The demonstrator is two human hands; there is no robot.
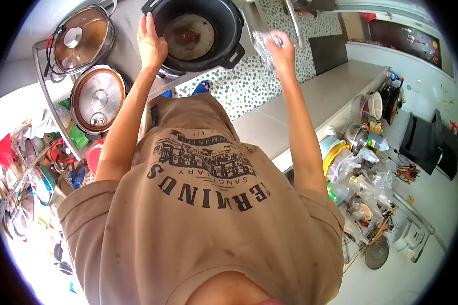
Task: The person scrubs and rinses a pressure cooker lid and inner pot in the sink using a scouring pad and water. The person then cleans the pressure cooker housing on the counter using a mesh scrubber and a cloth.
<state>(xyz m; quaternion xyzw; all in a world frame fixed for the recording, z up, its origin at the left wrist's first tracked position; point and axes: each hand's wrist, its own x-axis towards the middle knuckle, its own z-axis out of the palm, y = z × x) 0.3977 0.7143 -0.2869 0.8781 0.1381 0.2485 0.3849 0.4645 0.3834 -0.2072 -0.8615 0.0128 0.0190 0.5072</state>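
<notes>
A round black pot [228,28] with side handles sits at the top of the head view; a worn, brownish disc with a reddish centre shows at its bottom. My left hand [151,44] lies at the pot's left rim, fingers stretched out and together. To the right of the pot, my right hand [282,51] is closed on a crumpled, silvery plastic-like wrap [263,47], held apart from the pot. Its exact material is hard to make out.
Left of the pot are a glass-lidded pan [89,43] and a round metal lid [97,96] with a brown rim. A long grey counter [310,101] runs at right, past the pebbled floor [249,96]. Bottles, bags and pans crowd a ledge [359,173] farther right.
</notes>
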